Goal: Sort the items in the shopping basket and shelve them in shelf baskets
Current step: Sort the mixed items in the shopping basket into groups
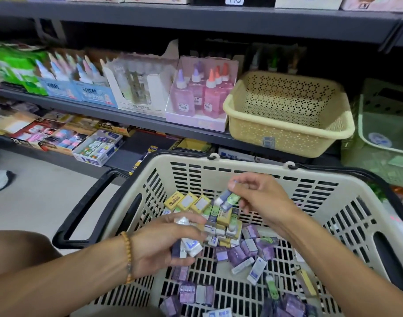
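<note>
erasers [225,200] pinched in right hand [257,200], more gripped by left hand [163,243] over shopping basket [347,220].

One shopping basket [218,170] at lower centre holds dozens of small erasers [244,248], too many to count. Two shelf baskets: one beige [287,138], one green [379,143].

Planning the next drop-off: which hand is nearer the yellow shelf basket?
Right. The right hand is raised just below the yellow shelf basket; the left hand sits lower and farther left, over the shopping basket.
</note>
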